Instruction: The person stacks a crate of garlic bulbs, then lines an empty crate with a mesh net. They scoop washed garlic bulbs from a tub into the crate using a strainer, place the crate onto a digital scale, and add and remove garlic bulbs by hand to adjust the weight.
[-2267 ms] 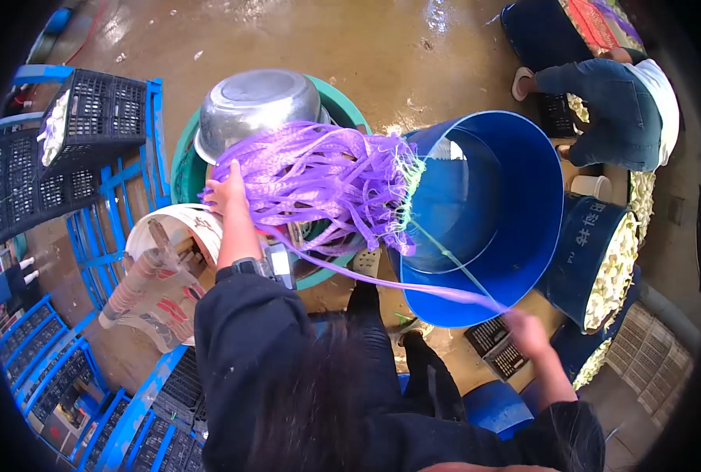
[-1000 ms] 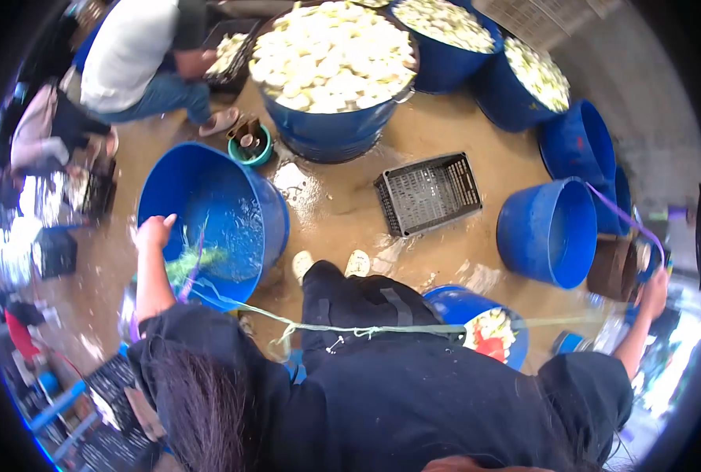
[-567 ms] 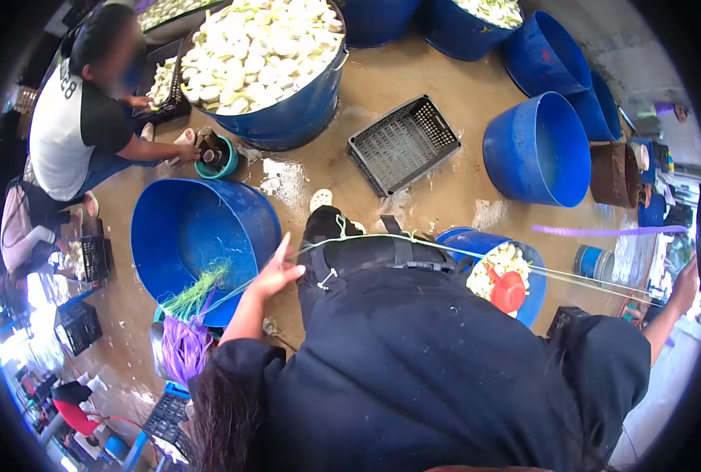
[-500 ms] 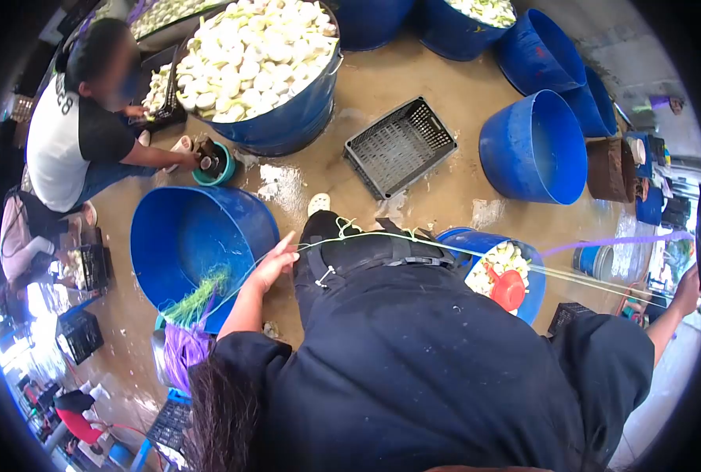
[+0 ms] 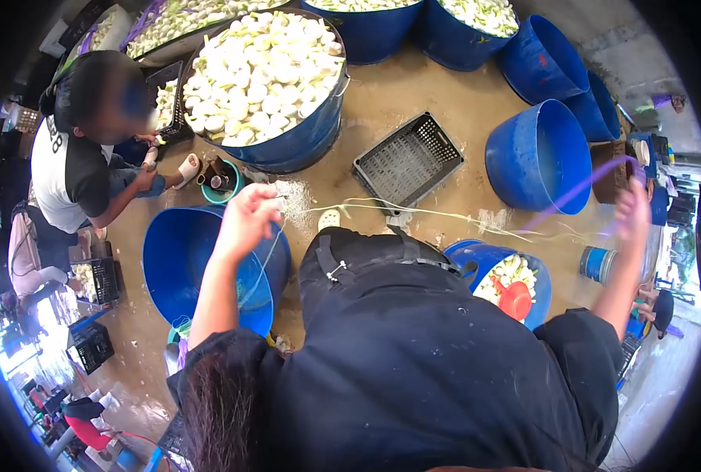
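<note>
My left hand (image 5: 246,224) is raised in front of the near blue tub (image 5: 181,259), its fingers curled in a pinch on a thin pale green string (image 5: 413,210). From there the string runs slack across, above my lap, toward my right hand (image 5: 632,211). That hand is lifted at the far right, somewhat blurred, with its fingers closed round a purple netting strip (image 5: 572,193). The strip slants down to the left from it. Whether the string's end is also in my right hand, I cannot make out. Another strand hangs from my left hand over the tub.
Beside my lap, a blue bucket (image 5: 540,271) holds peeled white bulbs and a red scoop (image 5: 515,300). A black crate (image 5: 401,169) lies ahead on the wet floor. A large tub (image 5: 319,130) heaped with bulbs stands beyond. A co-worker (image 5: 71,169) crouches at left.
My left hand has risen and gone from spread fingers to a pinch. My right hand has moved up and inward with the purple strip. The string, taut before, now sags.
</note>
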Tool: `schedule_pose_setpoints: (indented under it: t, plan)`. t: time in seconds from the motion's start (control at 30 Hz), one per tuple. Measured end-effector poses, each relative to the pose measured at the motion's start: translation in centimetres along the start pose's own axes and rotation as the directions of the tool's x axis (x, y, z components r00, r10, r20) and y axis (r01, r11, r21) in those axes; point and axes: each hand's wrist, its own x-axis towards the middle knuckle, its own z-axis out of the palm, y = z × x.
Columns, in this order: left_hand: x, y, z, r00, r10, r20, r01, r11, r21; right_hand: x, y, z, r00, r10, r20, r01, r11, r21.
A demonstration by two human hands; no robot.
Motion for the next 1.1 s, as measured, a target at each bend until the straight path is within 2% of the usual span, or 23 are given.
schedule_pose_setpoints:
  t: [0.03, 0.1, 0.13, 0.17, 0.23, 0.27, 0.33, 0.37, 0.4, 0.47, 0.5, 0.57, 0.6, 0.67, 0.77, 0.8, 0.83, 0.87, 0.9, 0.93, 1.03, 1.07, 1.1]
  plan:
    - [-1.1, 2.0, 0.5, 0.996, 0.038, 0.084, -0.033, 0.998, -0.062, -0.8, 3.5, 4.1, 0.96, 0.082, 0.268, -0.12, 0.984, 0.13]
    - [-3.4, 5.0, 1.7, 0.98, 0.117, 0.162, -0.093, 0.985, -0.147, -4.3, 9.0, 13.8, 0.752, 0.234, 0.616, -0.41, 0.898, 0.159]
    - [-4.4, 5.9, 1.7, 0.981, 0.117, 0.152, -0.096, 0.985, -0.143, -7.3, 9.9, 18.3, 0.719, 0.221, 0.659, -0.304, 0.953, 0.012]
    - [-5.5, 6.5, 1.7, 0.965, 0.174, 0.196, -0.142, 0.976, -0.164, -7.7, 12.3, 21.6, 0.417, 0.222, 0.882, -0.278, 0.954, -0.109]
    - [-7.2, 7.3, 2.0, 0.927, 0.308, 0.215, -0.26, 0.94, -0.222, -14.4, 12.2, 28.6, 0.261, 0.086, 0.962, -0.352, 0.936, 0.012]
    - [-7.8, 7.4, 2.2, 0.933, 0.303, 0.196, -0.263, 0.943, -0.205, -16.5, 12.5, 30.9, 0.11, 0.071, 0.991, -0.258, 0.965, -0.04]
    - [-9.6, 8.2, 1.9, 0.874, 0.46, 0.157, -0.441, 0.886, -0.142, -21.0, 14.3, 34.2, -0.148, -0.062, 0.987, -0.091, 0.995, 0.049]
    - [-11.3, 9.7, 2.1, 0.895, 0.432, 0.108, -0.423, 0.901, -0.095, -22.7, 15.4, 35.5, -0.296, -0.044, 0.954, 0.021, 0.998, 0.053]
    - [-12.0, 9.0, 1.7, 0.841, 0.54, -0.031, -0.54, 0.842, 0.019, -24.2, 16.2, 36.5, -0.443, -0.019, 0.896, 0.13, 0.988, 0.086]
    - [-14.4, 9.5, 0.2, 0.64, 0.629, -0.442, -0.672, 0.737, 0.076, -25.2, 16.1, 36.4, -0.369, 0.263, 0.891, 0.296, 0.943, -0.155]
    - [-15.3, 8.6, -1.8, 0.511, 0.599, -0.617, -0.76, 0.649, 0.001, -24.3, 17.4, 36.4, -0.295, 0.355, 0.887, 0.2, 0.931, -0.306]
    - [-18.3, 7.5, -5.2, 0.286, 0.562, -0.776, -0.886, 0.463, 0.009, -21.3, 18.1, 35.6, -0.17, 0.361, 0.917, 0.216, 0.921, -0.323]
    - [-19.7, 6.4, -6.8, 0.217, 0.512, -0.831, -0.89, 0.454, 0.048, -19.2, 19.7, 35.3, -0.039, 0.386, 0.922, 0.281, 0.889, -0.361]
    - [-22.5, 4.8, -8.7, 0.109, 0.434, -0.894, -0.872, 0.473, 0.124, -16.0, 20.1, 33.7, 0.092, 0.424, 0.901, 0.319, 0.845, -0.43]
    - [-26.0, 3.4, -11.2, -0.144, 0.262, -0.954, -0.787, 0.555, 0.271, -9.2, 23.0, 29.9, 0.303, 0.413, 0.859, -0.115, 0.91, -0.398]
    - [-27.3, 2.6, -12.7, -0.168, 0.215, -0.962, -0.722, 0.637, 0.268, -7.6, 22.7, 28.6, 0.387, 0.407, 0.827, -0.29, 0.905, -0.31]
    - [-28.3, 0.7, -14.6, -0.168, 0.247, -0.954, -0.608, 0.736, 0.297, -6.2, 22.5, 27.3, 0.437, 0.388, 0.811, -0.203, 0.922, -0.331]
    - [-30.0, -2.9, -18.1, -0.125, 0.296, -0.947, -0.341, 0.883, 0.321, -4.5, 21.8, 26.0, 0.495, 0.36, 0.791, -0.113, 0.929, -0.352]
    - [-31.0, -7.8, -22.5, -0.052, 0.542, -0.839, 0.093, 0.839, 0.536, -2.3, 22.3, 25.0, 0.563, 0.271, 0.781, 0.125, 0.906, -0.405]
    - [-31.6, -9.5, -23.1, 0.047, 0.515, -0.856, 0.489, 0.736, 0.469, 0.1, 22.9, 23.7, 0.613, 0.181, 0.769, 0.34, 0.818, -0.463]
    - [-35.8, -19.2, -29.1, 0.062, 0.248, -0.967, 0.625, 0.745, 0.232, 6.2, 21.0, 18.3, 0.839, -0.118, 0.531, 0.432, 0.738, -0.518]
    - [-37.5, -21.4, -30.9, -0.025, 0.268, -0.963, 0.695, 0.697, 0.176, 10.6, 22.1, 15.2, 0.736, -0.403, 0.544, 0.66, 0.607, -0.443]
    - [-37.7, -19.1, -29.2, -0.088, 0.158, -0.983, 0.736, 0.676, 0.043, 11.9, 20.5, 12.3, 0.804, -0.401, 0.439, 0.59, 0.447, -0.672]
